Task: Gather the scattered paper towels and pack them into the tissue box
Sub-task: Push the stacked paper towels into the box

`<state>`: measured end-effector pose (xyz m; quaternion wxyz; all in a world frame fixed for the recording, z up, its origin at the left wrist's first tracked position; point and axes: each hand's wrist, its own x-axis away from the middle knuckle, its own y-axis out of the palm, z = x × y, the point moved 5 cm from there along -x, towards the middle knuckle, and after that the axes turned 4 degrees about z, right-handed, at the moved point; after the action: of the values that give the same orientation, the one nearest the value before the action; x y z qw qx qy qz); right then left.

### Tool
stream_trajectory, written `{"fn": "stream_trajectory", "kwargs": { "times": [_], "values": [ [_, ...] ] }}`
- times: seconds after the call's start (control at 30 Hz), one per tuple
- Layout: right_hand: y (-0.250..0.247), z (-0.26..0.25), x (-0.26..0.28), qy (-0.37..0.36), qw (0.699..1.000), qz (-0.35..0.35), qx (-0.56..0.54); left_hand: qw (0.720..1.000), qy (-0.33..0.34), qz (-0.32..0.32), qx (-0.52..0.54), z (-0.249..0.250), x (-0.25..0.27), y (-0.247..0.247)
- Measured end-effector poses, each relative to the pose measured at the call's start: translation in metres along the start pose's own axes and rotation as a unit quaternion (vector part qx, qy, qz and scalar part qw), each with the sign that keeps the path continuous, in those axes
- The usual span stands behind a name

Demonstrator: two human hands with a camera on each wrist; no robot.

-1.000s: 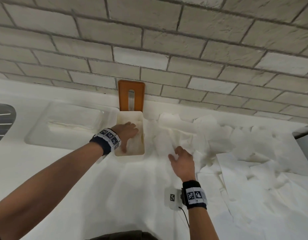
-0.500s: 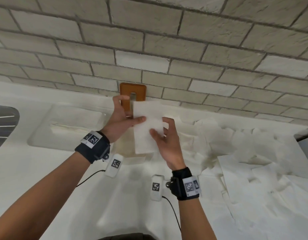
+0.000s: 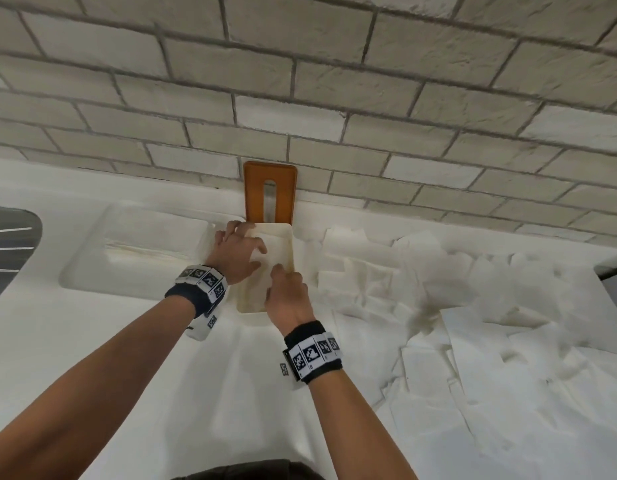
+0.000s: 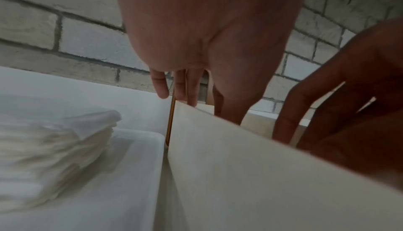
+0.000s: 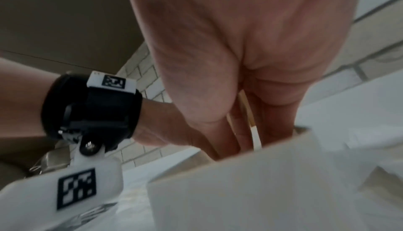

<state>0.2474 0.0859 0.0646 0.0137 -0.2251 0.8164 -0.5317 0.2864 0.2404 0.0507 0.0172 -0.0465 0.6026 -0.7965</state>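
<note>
Both hands are down in the open tissue box [image 3: 289, 249] at about 12 o'clock on the counter — left hand [image 3: 238, 252] and right hand [image 3: 289, 295] with fingers laid flat, pressing a folded paper towel [image 3: 272, 249] in, not pinching it. Towels this thin are surely feather-light, floppy and tearable, so press flat or lift by an edge. Towel and box both run long-ways 6 to 12, and the loose pile [image 3: 438, 306] sits around 3 o'clock.

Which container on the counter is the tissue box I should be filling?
Find the orange slotted lid leaning upright against the brick wall. The tissue box is the cream, open-topped tray directly in front of it, with both hands reaching inside. Unlike the clear lidded container left of it, it is opaque and open.
</note>
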Motion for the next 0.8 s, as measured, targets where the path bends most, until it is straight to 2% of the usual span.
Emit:
{"fn": "stream_trajectory", "kwargs": {
  "times": [0.1, 0.2, 0.27, 0.37, 0.47, 0.53, 0.67, 0.8],
  "values": [
    [-0.022, 0.020, 0.010, 0.003, 0.995, 0.086, -0.047, 0.998, 0.006, 0.053, 0.045, 0.005, 0.015, -0.008],
    [-0.035, 0.071, 0.022, 0.032, 0.989, 0.139, -0.042, 0.987, -0.003, 0.104, 0.124, 0.012, 0.038, -0.016],
    [-0.027, 0.114, 0.029, 0.055, 0.992, 0.111, 0.011, 0.976, 0.011, 0.125, 0.177, 0.021, 0.057, -0.016],
    [-0.004, 0.165, 0.042, 0.079, 0.991, 0.019, 0.110, 0.959, 0.040, 0.136, 0.245, 0.040, 0.088, -0.016],
    [0.006, 0.182, 0.052, 0.089, 0.987, 0.009, 0.134, 0.957, 0.069, 0.142, 0.244, 0.058, 0.108, -0.010],
    [0.007, 0.185, 0.055, 0.093, 0.991, 0.019, 0.093, 0.956, 0.082, 0.136, 0.245, 0.065, 0.113, -0.007],
    [-0.019, 0.178, 0.059, 0.076, 0.987, 0.089, -0.112, 0.952, 0.084, 0.118, 0.269, 0.079, 0.113, -0.010],
    [-0.068, 0.135, 0.068, 0.010, 0.952, 0.128, -0.277, 0.952, 0.034, 0.018, 0.303, 0.095, 0.106, -0.016]
  ]
}}
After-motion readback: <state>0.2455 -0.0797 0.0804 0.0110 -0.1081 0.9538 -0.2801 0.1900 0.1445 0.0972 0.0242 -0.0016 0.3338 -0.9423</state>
